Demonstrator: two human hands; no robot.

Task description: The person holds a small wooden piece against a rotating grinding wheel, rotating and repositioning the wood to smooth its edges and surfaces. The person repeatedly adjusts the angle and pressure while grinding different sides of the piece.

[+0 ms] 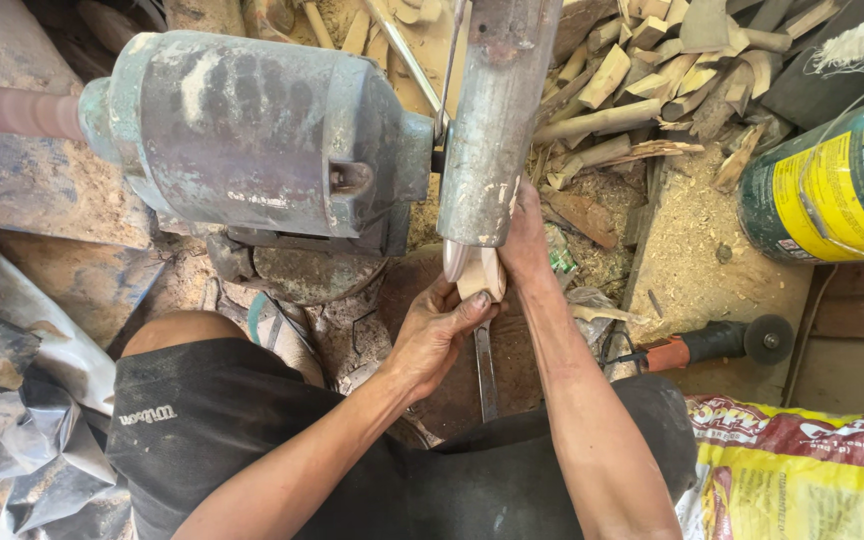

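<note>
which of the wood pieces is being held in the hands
The pale, smooth, rounded wood piece, gripped by both hands under the grey metal guard; the other rough offcuts lie piled behind.

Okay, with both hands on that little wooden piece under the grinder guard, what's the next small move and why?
Probably ease the pale wooden piece slightly up into the wheel under the metal guard. The left hand cups it from below, the right hand steadies it beside the guard, and its top edge already sits at the guard's mouth.

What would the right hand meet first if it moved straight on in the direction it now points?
The right hand points up-frame beside the grey metal guard. Going on, it would probably meet the pile of cut wood pieces first, though depth is hard to judge.
</note>
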